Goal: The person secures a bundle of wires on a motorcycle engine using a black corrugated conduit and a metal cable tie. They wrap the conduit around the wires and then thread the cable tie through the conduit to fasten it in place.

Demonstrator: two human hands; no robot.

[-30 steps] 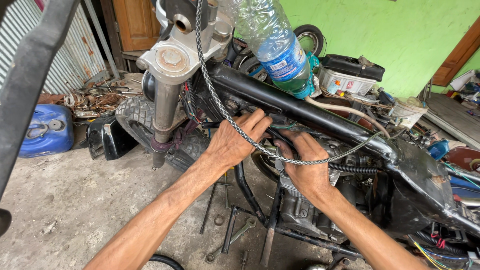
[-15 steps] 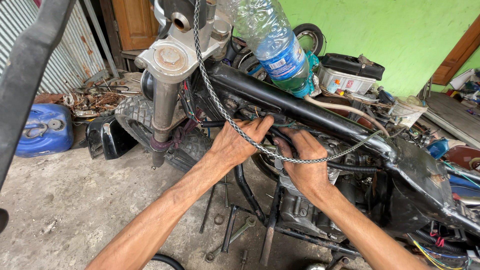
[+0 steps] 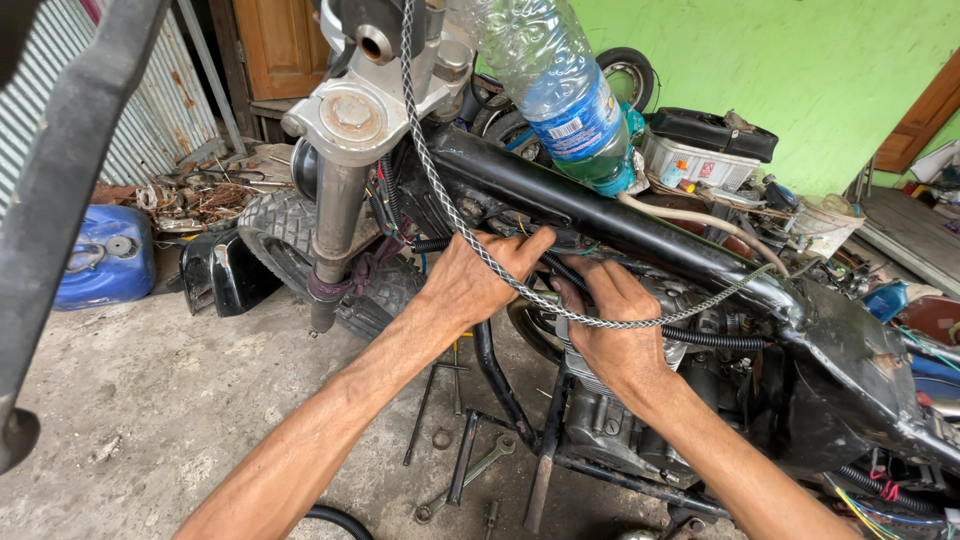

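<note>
A stripped motorcycle stands before me, its black frame tube (image 3: 600,215) running from the steering head (image 3: 350,120) down to the right. My left hand (image 3: 475,280) reaches under the tube, fingers curled around dark cables near the engine top. My right hand (image 3: 610,330) sits just to its right, fingers pressed on a black ribbed hose (image 3: 710,338) above the engine (image 3: 610,425). A braided grey cable (image 3: 450,215) hangs from above and loops across both hands. What the fingertips hold is partly hidden.
An upside-down plastic bottle (image 3: 560,90) hangs above the frame. The front tyre (image 3: 300,240) and fork (image 3: 335,230) are at left, with a blue tank (image 3: 100,255) beyond. Wrenches (image 3: 470,475) lie on the concrete floor. A battery (image 3: 700,150) and clutter sit behind.
Both hands have stayed at the same spot under the frame tube, with only small finger shifts. The view has moved slightly.
</note>
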